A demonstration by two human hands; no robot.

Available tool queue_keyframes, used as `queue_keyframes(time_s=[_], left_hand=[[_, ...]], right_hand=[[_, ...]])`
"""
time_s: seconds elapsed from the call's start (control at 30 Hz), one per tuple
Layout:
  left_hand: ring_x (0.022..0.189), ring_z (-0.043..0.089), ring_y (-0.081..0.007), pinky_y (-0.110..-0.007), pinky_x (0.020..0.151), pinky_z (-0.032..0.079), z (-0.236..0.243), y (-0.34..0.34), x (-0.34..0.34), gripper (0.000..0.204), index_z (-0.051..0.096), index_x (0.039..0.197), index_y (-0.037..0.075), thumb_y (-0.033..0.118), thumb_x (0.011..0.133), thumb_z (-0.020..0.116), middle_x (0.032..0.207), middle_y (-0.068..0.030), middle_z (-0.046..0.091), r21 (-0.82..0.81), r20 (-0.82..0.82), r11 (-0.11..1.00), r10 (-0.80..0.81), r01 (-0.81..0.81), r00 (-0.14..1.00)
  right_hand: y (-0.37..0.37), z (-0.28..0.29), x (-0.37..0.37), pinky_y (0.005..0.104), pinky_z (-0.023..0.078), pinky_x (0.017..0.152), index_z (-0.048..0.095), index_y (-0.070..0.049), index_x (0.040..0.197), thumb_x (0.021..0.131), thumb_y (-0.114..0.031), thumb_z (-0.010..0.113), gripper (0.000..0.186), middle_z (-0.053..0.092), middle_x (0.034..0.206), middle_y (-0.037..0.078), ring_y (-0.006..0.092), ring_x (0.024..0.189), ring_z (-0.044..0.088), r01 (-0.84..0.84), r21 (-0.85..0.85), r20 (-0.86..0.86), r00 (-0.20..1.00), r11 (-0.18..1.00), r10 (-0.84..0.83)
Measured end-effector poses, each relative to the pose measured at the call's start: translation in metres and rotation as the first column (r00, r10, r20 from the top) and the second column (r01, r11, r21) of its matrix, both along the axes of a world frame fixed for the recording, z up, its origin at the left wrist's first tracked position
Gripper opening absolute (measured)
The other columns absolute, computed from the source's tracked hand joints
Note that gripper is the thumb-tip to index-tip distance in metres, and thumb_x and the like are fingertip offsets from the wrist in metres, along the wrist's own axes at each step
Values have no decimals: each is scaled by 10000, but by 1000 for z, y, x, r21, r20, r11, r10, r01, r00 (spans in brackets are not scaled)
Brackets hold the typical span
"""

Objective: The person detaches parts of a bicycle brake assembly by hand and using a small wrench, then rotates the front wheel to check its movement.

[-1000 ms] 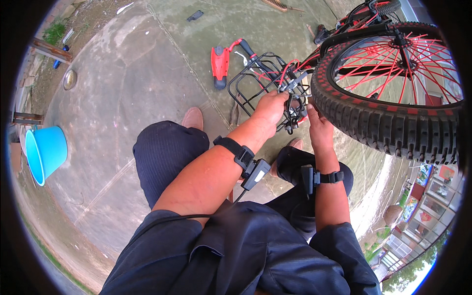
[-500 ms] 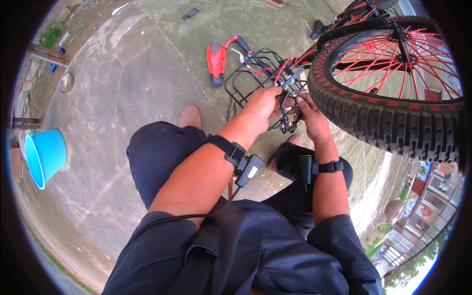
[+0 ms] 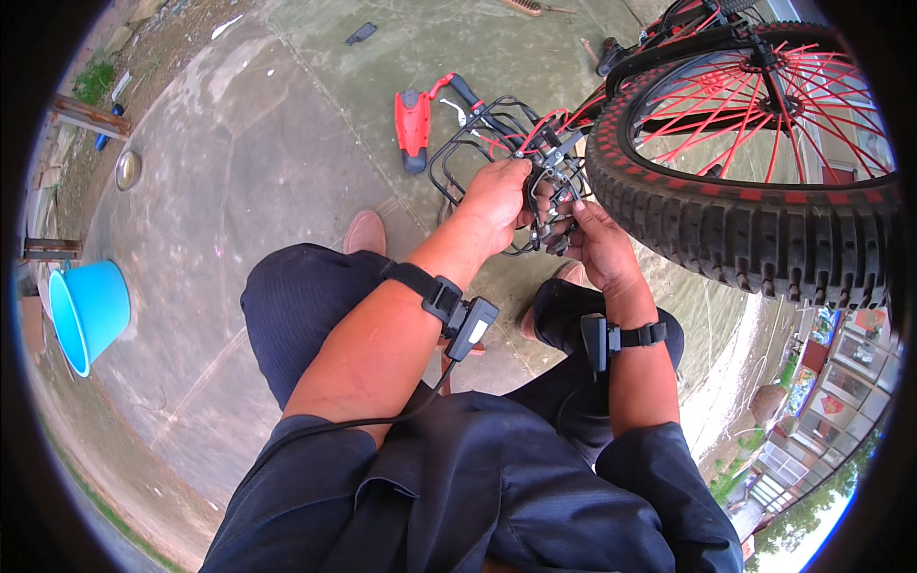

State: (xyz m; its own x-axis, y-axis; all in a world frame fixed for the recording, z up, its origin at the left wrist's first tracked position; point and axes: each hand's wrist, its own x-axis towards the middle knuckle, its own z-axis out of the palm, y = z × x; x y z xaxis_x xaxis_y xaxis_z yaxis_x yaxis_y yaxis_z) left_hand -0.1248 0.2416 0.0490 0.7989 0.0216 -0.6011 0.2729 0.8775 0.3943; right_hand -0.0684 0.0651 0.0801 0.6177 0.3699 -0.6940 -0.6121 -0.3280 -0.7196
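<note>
Between my two hands is a small black metal part that looks like a bicycle brake caliper (image 3: 537, 218), with curved arms and a silver bolt. My left hand (image 3: 495, 202) grips it from the left, its fingers partly hidden behind it. On the other side my right hand (image 3: 604, 250) pinches the part's right side with thumb and fingers. Just beyond lie a black wire basket (image 3: 444, 158) and red cables. The bicycle's front wheel (image 3: 688, 224), with a knobby tyre and red spokes, stands close to the right of my right hand.
A red and black hand guard (image 3: 413, 129) on the handlebar sits left of the basket. A blue bucket (image 3: 105, 301) stands far left, and a round metal bowl (image 3: 128, 170) lies beyond it. A dark flat object (image 3: 361, 34) rests on the concrete ahead.
The caliper has turned between my hands, and my right fingers have shifted along it. The whole view has moved slightly; both hands remain at the part.
</note>
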Motion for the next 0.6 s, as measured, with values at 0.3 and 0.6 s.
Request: queue_keyframes(time_s=[0.3, 0.6], left_hand=[[517, 498, -115, -280, 431, 400, 5, -5, 3, 202, 574, 900, 62, 216, 969, 463, 677, -25, 567, 113, -30, 993, 41, -37, 999], [486, 482, -113, -276, 404, 377, 9, -13, 7, 228, 544, 848, 66, 238, 973, 462, 647, -22, 542, 230, -62, 972, 53, -37, 997]], right_hand=[[3, 5, -6, 333, 538, 645, 588, -37, 1041, 1023, -288, 458, 283, 637, 792, 93, 265, 727, 676, 56, 78, -14, 998, 995, -55], [7, 15, -9, 343, 527, 607, 592, -37, 1030, 1019, -291, 466, 283, 611, 719, 86, 267, 646, 655, 104, 71, -73, 992, 992, -99]])
